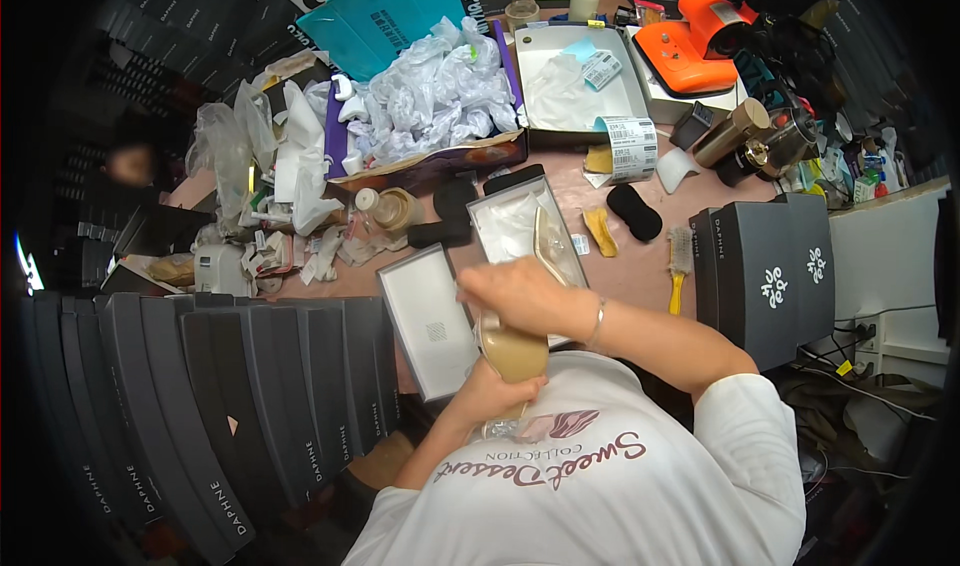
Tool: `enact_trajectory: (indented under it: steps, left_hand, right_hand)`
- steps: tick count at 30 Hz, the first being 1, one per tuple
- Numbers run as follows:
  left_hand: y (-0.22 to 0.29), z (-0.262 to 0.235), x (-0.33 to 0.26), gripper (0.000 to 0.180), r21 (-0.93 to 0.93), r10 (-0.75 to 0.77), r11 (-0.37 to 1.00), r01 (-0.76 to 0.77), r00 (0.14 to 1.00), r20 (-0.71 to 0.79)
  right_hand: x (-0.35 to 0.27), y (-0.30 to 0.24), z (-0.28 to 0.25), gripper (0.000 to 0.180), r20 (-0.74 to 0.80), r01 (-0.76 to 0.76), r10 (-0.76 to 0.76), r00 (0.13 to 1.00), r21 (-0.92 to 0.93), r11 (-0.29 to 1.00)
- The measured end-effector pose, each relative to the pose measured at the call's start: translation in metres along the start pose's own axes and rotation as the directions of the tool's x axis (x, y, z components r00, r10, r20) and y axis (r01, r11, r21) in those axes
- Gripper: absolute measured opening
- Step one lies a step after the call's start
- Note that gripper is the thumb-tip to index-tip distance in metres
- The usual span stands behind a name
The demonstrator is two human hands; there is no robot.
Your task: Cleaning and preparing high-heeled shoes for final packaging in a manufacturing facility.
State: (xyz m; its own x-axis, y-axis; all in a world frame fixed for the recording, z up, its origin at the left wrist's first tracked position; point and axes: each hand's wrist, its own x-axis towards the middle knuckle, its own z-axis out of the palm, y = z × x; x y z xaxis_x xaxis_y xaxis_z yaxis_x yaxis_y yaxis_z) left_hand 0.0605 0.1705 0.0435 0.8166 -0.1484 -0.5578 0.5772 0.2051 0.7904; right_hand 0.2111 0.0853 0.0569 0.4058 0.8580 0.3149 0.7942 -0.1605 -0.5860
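Close to my chest, my left hand [488,394] is closed round a shoe with a tan sole [517,354], its sole facing up. My right hand [525,291] is bent over the far end of the shoe, with its fingers together. What lies under those fingers is hidden. Just beyond, an open shoebox [487,228] holds white paper and a second pale shoe [548,241]. The grey-rimmed box lid [432,316] lies to the left of it, inner side up.
Dark shoeboxes stand in a row [290,396] at left and a stack [765,276] at right. A bin of crumpled plastic [430,91] stands at the back. A yellow-handled brush [679,266], a black sponge [635,213], bottles and an orange machine [690,51] are at right.
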Motion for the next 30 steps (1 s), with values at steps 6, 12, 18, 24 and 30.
enact_trajectory:
  steps: [6,12,18,24,30]
  left_hand:
    - [0.006,0.002,-0.001,0.024,0.195,0.271,0.944,-0.265,0.963,-0.004]
    - [0.000,0.001,-0.004,0.021,0.059,0.231,0.972,-0.228,0.972,-0.049]
    - [0.008,0.002,0.000,0.024,0.044,0.021,0.999,-0.021,1.000,0.008]
    - [0.001,-0.002,0.002,0.030,0.070,0.065,0.995,-0.066,0.998,0.014]
    - [-0.005,0.000,-0.004,0.030,-0.003,0.309,0.951,-0.309,0.951,0.009]
  right_hand:
    - [-0.019,-0.031,-0.004,0.014,0.089,0.177,-0.187,0.978,0.110,0.978]
    - [-0.025,-0.032,-0.013,0.015,0.145,0.115,-0.132,0.981,0.123,0.986]
    - [-0.005,-0.001,-0.010,0.014,0.024,0.019,-0.022,0.999,0.108,0.994]
    - [-0.006,0.009,-0.011,0.014,0.008,-0.092,0.092,0.996,0.136,0.986]
    - [-0.044,-0.023,-0.016,0.018,0.084,0.094,-0.106,0.991,0.142,0.985]
